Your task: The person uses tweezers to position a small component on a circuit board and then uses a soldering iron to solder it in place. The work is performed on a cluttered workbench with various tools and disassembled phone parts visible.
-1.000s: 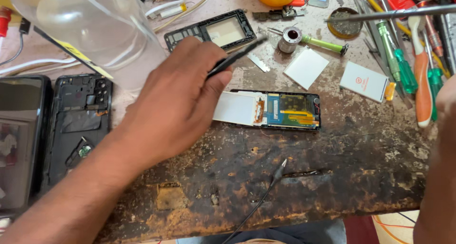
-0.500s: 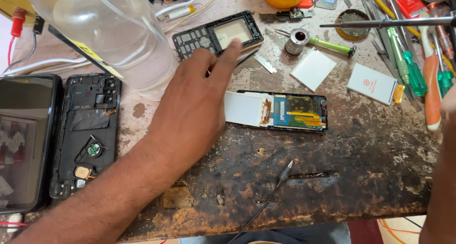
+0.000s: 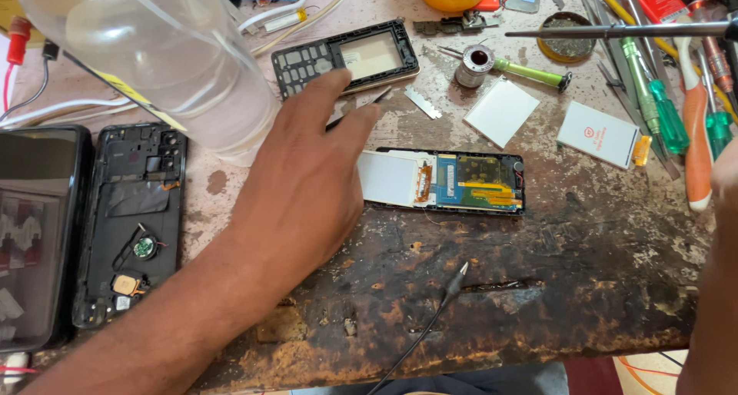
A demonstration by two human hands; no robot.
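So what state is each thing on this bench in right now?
Left hand: palm down, fingers on tweezers.
Right hand: at frame edge, grip unclear.
Keypad phone: opened, circuit board bare.
Keypad frame: detached, lying flat.
Smartphone body: back off, insides exposed.
Plastic bottle: clear, tilted.
Probe: lying loose.

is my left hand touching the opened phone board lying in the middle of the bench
Cannot tell. In the head view the left hand overlaps the white end of the phone board, hiding whether it rests on it or hovers above.

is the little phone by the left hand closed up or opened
Opened: the small phone lies with circuit board and white screen bare, its front keypad frame lying apart.
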